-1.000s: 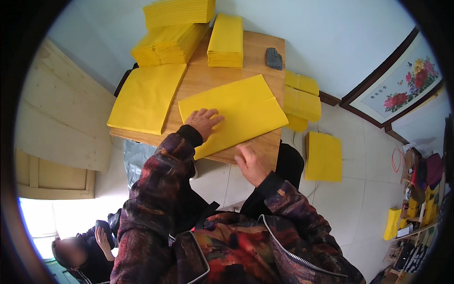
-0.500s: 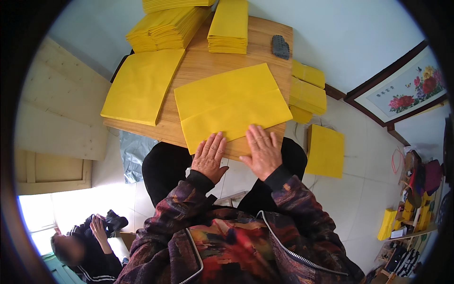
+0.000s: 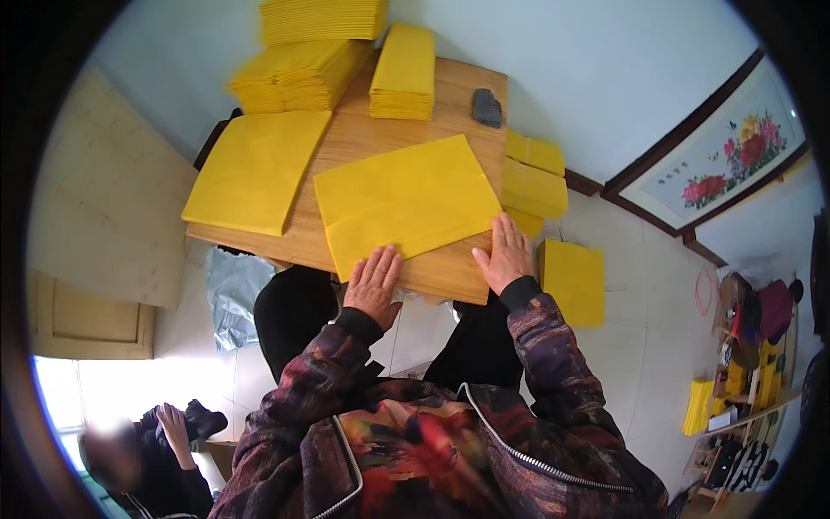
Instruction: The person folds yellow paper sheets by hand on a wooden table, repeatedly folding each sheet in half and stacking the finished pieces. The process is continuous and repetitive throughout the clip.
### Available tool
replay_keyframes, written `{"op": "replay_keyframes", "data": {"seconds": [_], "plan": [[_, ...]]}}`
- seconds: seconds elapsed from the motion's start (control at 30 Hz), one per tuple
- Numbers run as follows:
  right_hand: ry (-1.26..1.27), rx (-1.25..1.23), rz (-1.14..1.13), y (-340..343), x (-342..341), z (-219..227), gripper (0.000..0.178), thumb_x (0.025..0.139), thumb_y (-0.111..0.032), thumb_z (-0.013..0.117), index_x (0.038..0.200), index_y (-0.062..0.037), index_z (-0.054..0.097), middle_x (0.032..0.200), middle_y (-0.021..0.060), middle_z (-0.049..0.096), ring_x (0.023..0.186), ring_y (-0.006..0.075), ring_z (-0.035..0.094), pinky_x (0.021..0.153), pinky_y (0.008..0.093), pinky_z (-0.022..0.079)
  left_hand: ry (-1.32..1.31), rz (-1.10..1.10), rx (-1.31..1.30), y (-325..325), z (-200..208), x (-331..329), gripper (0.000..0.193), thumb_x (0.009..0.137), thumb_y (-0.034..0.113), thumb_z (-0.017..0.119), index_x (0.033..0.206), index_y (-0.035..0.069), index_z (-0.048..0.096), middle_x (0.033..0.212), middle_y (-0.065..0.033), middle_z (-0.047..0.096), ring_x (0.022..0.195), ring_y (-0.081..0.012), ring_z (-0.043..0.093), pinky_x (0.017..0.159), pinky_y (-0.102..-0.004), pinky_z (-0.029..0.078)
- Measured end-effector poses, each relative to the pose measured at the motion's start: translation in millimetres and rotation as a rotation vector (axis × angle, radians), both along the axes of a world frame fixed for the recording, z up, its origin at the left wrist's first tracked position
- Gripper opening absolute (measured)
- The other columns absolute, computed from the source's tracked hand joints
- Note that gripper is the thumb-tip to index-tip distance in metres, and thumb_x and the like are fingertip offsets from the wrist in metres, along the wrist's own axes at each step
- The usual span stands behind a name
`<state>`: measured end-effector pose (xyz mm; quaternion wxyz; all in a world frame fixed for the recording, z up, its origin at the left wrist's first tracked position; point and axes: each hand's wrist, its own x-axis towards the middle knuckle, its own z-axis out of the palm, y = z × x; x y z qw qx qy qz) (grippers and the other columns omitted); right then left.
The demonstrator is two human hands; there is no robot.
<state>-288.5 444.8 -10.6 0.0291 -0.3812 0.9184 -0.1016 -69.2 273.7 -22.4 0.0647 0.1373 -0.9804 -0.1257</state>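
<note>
A folded yellow sheet (image 3: pixel 410 197), paper or thin cloth, lies flat and slightly turned on the wooden table in front of me, with a crease across it. At its lower left edge my left hand (image 3: pixel 373 285) rests palm down, fingers stretched out. My right hand (image 3: pixel 505 254) is flat too, its fingertips at the sheet's lower right corner and its thumb apart. Neither hand grips anything. To the left lies a wider flat yellow stack (image 3: pixel 258 171).
Folded yellow bundles (image 3: pixel 303 76) are piled at the table's back left, beside a narrower stack (image 3: pixel 403 73). A dark grey pad (image 3: pixel 487 107) lies near the table's (image 3: pixel 437 281) back right corner. More yellow bundles (image 3: pixel 534 186) stand beyond the right edge. Another person (image 3: pixel 156 463) is at lower left.
My right hand has slid rightward along the sheet's near edge to its right corner. The left hand stays at the lower left edge. The whole view has shifted slightly.
</note>
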Motion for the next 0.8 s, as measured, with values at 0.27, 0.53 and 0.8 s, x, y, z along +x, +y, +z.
{"op": "replay_keyframes", "data": {"seconds": [0.27, 0.53, 0.8], "plan": [[0.106, -0.046, 0.181, -34.4, 50.5, 10.4, 0.067, 0.089, -0.039, 0.057, 0.142, -0.0035, 0.034, 0.151, 0.0172, 0.026, 0.14, 0.0338, 0.023, 0.113, 0.049, 0.019, -0.05, 0.039, -0.039, 1.7, 2.1, 2.6, 0.09, 0.073, 0.034, 0.072, 0.147, 0.011, 0.026, 0.155, -0.0078, 0.021, 0.144, -0.0266, 0.018, 0.115, -0.0481, 0.014], [0.048, -0.077, 0.4, -49.4, 87.6, -3.1, 0.072, 0.086, -0.035, 0.062, 0.144, -0.0063, 0.032, 0.152, 0.0117, 0.027, 0.14, 0.0305, 0.025, 0.112, 0.0504, 0.02, -0.009, 0.109, -0.187, -15.4, -8.0, 31.5, 0.088, 0.072, 0.03, 0.072, 0.145, 0.008, 0.029, 0.153, -0.0082, 0.026, 0.142, -0.0237, 0.023, 0.114, -0.0472, 0.017], [0.05, -0.009, 0.169, -13.0, 16.4, -5.9, 0.073, 0.09, -0.043, 0.055, 0.145, -0.0037, 0.028, 0.155, 0.0109, 0.021, 0.143, 0.0275, 0.018, 0.114, 0.0463, 0.017, 0.044, 0.137, -0.264, -31.1, -23.0, 49.5, 0.079, 0.073, 0.019, 0.066, 0.144, 0.01, 0.032, 0.152, -0.0058, 0.029, 0.141, -0.0203, 0.027, 0.112, -0.0468, 0.019]]}}
